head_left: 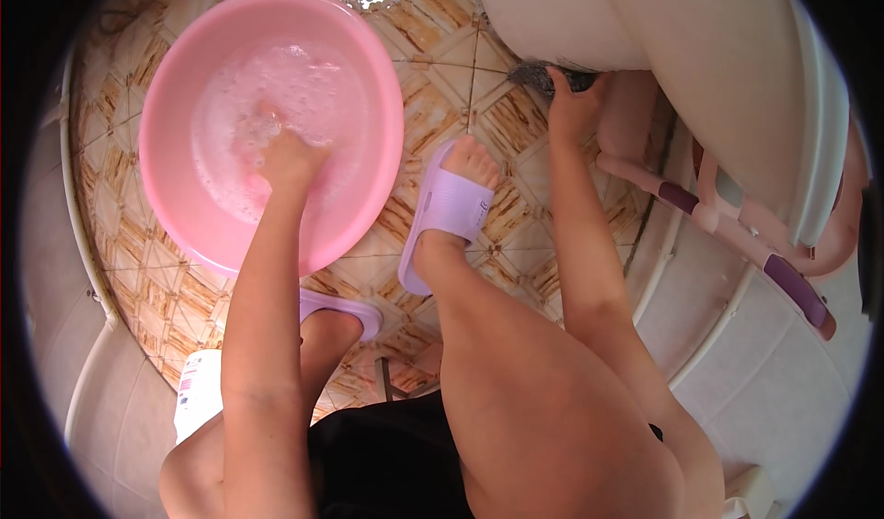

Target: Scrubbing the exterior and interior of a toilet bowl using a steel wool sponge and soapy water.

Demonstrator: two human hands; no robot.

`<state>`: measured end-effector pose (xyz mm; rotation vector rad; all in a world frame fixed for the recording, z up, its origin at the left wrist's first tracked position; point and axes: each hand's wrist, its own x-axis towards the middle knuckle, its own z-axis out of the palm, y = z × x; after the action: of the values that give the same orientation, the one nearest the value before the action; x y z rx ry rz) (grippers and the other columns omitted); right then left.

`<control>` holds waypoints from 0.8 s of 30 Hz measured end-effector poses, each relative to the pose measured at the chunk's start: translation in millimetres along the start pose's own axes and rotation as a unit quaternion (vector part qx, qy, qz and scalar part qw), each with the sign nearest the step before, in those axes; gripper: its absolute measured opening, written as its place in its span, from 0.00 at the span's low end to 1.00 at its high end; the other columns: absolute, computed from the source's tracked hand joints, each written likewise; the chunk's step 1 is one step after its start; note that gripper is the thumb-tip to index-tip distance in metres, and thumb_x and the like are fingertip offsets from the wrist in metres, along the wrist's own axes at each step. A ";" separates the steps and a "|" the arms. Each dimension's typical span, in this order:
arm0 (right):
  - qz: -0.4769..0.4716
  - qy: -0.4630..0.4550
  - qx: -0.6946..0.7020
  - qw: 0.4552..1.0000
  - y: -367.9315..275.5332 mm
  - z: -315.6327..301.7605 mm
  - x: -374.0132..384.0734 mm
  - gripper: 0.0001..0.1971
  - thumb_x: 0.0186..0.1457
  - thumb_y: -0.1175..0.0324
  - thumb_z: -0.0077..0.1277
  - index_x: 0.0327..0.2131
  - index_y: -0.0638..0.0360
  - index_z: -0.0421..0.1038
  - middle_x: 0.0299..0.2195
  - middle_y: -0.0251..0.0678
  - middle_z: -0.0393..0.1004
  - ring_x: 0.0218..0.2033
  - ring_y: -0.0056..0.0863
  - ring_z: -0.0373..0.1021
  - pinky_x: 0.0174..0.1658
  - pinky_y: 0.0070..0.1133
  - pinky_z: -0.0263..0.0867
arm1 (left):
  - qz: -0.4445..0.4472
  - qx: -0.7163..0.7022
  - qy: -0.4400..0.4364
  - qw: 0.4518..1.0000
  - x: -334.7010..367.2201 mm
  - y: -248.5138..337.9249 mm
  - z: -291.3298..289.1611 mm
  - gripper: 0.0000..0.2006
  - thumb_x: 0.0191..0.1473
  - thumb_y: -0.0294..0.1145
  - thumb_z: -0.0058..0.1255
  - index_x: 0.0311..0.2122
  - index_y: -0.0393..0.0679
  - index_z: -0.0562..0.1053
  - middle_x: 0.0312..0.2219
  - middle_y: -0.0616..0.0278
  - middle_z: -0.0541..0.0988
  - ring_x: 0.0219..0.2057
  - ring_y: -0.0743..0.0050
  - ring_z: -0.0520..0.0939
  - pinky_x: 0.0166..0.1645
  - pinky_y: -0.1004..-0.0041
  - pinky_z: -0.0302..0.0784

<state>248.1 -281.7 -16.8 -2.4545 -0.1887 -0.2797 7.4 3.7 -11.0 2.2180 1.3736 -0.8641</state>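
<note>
A large pink basin (387, 151) with sudsy water stands on the floor at the left. My left hand (287, 160) reaches into it, its fingers dipped under the foam, so I cannot see whether they hold anything. At the right, my right hand (578, 109) is low beside the base of a big rounded white fixture (571, 22). Its fingers close on a dark grey, glinting, crinkled thing (529, 75) against the fixture's lower edge. The fixture hides part of that thing and some of my fingertips.
My feet, in lilac slippers (451, 201), stand between the basin and the fixture on a patterned tile floor (433, 104). A folded pink plastic item with purple grips (796, 289) leans by the right wall. A white package (198, 390) sits at the lower left, and pipes run along both walls.
</note>
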 end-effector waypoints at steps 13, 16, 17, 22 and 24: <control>0.016 -0.050 0.028 0.998 2.5 -11.2 2.3 0.53 0.39 0.55 0.68 0.62 0.68 0.46 0.59 0.53 0.58 0.61 0.46 0.55 0.60 0.29 0.53 | -0.005 -0.003 0.007 1.000 -9.8 7.9 -6.4 0.44 0.35 0.59 0.62 0.53 0.34 0.68 0.48 0.44 0.75 0.52 0.46 0.73 0.55 0.54 0.67; 0.002 -0.004 -0.052 0.999 -12.8 -3.9 2.0 0.54 0.34 0.58 0.70 0.62 0.64 0.48 0.55 0.53 0.64 0.55 0.49 0.62 0.55 0.33 0.60 | -0.007 -0.003 0.013 1.000 -11.0 7.7 -6.2 0.44 0.36 0.59 0.62 0.52 0.33 0.69 0.48 0.44 0.75 0.51 0.46 0.74 0.55 0.55 0.68; 0.003 -0.005 -0.051 0.999 -12.6 -1.9 2.7 0.54 0.34 0.58 0.70 0.62 0.64 0.48 0.55 0.53 0.64 0.55 0.49 0.62 0.55 0.33 0.60 | -0.008 0.010 0.023 1.000 -10.8 7.3 -6.4 0.43 0.36 0.59 0.62 0.52 0.33 0.69 0.48 0.43 0.75 0.51 0.46 0.75 0.54 0.55 0.69; -0.009 -0.033 0.089 0.996 18.4 -4.3 7.2 0.50 0.38 0.57 0.69 0.59 0.72 0.51 0.55 0.56 0.62 0.57 0.46 0.60 0.58 0.29 0.55 | 0.010 0.011 0.017 1.000 -8.1 7.9 -5.2 0.43 0.33 0.66 0.62 0.46 0.34 0.74 0.44 0.47 0.77 0.48 0.53 0.78 0.50 0.58 0.73; 0.015 -0.034 0.033 0.999 -1.5 -5.1 4.1 0.49 0.37 0.58 0.69 0.58 0.71 0.52 0.55 0.55 0.62 0.56 0.45 0.60 0.58 0.30 0.56 | 0.008 0.019 0.024 1.000 -8.6 5.1 -4.1 0.43 0.33 0.65 0.62 0.45 0.34 0.74 0.43 0.47 0.78 0.47 0.53 0.78 0.49 0.58 0.74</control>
<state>250.9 -283.5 -11.0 -2.4005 -0.1877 -0.1752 10.4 -1.7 -2.1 2.2883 1.3701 -0.8430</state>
